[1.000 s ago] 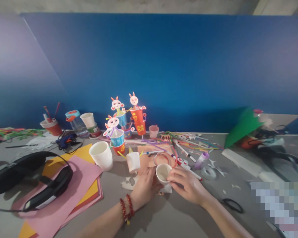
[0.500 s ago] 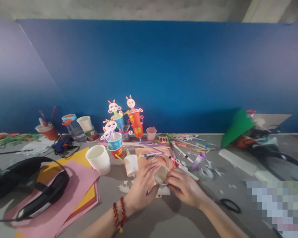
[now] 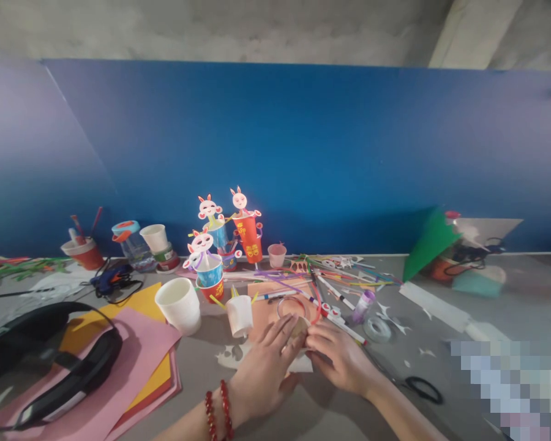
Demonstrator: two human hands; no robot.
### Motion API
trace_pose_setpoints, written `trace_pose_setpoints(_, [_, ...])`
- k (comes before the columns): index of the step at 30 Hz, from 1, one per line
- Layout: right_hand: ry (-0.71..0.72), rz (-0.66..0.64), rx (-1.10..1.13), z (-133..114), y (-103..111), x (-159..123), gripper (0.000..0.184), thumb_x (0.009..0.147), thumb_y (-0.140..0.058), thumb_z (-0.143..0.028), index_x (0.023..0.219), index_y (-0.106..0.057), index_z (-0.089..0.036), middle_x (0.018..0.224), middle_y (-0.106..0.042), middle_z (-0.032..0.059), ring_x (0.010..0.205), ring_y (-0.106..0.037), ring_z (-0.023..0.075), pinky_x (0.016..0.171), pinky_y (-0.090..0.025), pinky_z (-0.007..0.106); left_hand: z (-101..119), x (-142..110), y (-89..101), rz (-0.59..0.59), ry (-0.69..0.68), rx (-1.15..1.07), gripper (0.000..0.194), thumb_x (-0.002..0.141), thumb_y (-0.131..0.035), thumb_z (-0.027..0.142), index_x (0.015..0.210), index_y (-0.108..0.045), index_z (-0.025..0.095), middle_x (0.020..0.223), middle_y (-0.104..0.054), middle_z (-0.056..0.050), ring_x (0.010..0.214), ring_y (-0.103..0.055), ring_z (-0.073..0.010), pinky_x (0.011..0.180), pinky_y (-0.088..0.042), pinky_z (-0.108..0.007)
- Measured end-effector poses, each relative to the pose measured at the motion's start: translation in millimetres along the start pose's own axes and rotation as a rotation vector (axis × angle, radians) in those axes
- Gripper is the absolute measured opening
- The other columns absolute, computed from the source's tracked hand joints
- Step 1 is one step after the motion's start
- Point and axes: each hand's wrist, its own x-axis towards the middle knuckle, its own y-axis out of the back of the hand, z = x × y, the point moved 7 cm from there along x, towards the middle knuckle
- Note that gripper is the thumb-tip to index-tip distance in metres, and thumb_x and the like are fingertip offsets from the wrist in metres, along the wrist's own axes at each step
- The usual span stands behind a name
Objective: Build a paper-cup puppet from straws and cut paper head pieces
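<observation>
A small paper cup (image 3: 299,329) is held between both hands, tilted, with its pale brownish inside partly showing; the fingers hide most of it. My left hand (image 3: 270,354), with red beaded bracelets at the wrist, lies over its left side, fingers close together. From the right, my right hand (image 3: 338,354) pinches the rim with curled fingers. Under the hands are scraps of white cut-out paper (image 3: 229,356) and an orange-pink sheet (image 3: 262,295). Just left stands a white paper cup (image 3: 239,316) with yellow strips sticking out.
Bunny-faced cup figures (image 3: 204,260) stand at the back. A white cup (image 3: 178,306), coloured paper (image 3: 140,343) and headphones (image 3: 68,361) are on the left. Markers (image 3: 337,293), a tape roll (image 3: 377,329), scissors (image 3: 422,389) and a green sheet (image 3: 427,242) are on the right.
The cup has tipped over, so its opening shows less. My left hand has slid further across it, while my right hand keeps hold of the rim. The view has tilted upward.
</observation>
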Motion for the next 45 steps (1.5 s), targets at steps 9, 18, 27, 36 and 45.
trace_pose_setpoints(9, [-0.555,0.157,-0.05,69,32,8,0.027,0.1,-0.032,-0.024,0.115,-0.054,-0.021,0.108,-0.069,0.0107,0.081,-0.069,0.0175,0.067,-0.054,0.026,-3,-1,-3.3,-0.006,-0.001,0.103,0.087,0.08,-0.071,0.037,0.153,-0.024,0.03,0.162,-0.022,-0.016,0.149,-0.016,-0.0364,0.114,-0.028,-0.059])
trace_pose_setpoints(18, [-0.891,-0.063,-0.285,152,21,76,0.024,0.096,-0.059,-0.03,0.114,-0.061,-0.015,0.108,-0.067,0.0072,0.093,-0.066,0.021,0.083,-0.055,0.041,1,-1,1.7,0.042,0.003,0.121,0.087,0.074,-0.074,0.03,0.149,-0.032,0.031,0.158,-0.033,-0.014,0.146,-0.026,-0.0361,0.113,-0.03,-0.059])
trace_pose_setpoints(27, [-0.763,0.157,-0.037,148,24,79,0.024,0.095,-0.054,-0.025,0.116,-0.063,-0.019,0.114,-0.066,0.0097,0.103,-0.062,0.0242,0.088,-0.048,0.039,0,-4,3.0,0.037,-0.01,0.099,0.094,0.067,-0.06,0.012,0.152,-0.024,0.032,0.16,-0.029,-0.012,0.148,-0.018,-0.0353,0.114,-0.019,-0.067])
trace_pose_setpoints(36, [-0.551,0.493,0.642,98,61,18,0.038,0.088,-0.046,-0.051,0.11,-0.058,-0.023,0.079,-0.062,0.0034,0.069,-0.06,0.0188,0.064,-0.051,0.034,1,-2,1.3,-0.013,-0.032,0.102,0.102,0.058,-0.053,0.007,0.153,-0.021,0.03,0.162,-0.025,-0.012,0.15,-0.01,-0.0318,0.115,-0.008,-0.068])
trace_pose_setpoints(45, [-0.642,0.327,0.884,45,14,-60,0.028,0.093,-0.053,-0.048,0.091,-0.057,-0.02,0.061,-0.057,-0.0015,0.057,-0.053,0.0157,0.058,-0.042,0.029,-2,-2,-1.2,-0.028,-0.015,0.096,0.107,0.054,-0.053,0.007,0.153,-0.02,0.03,0.16,-0.027,-0.014,0.15,-0.008,-0.0338,0.113,-0.006,-0.072])
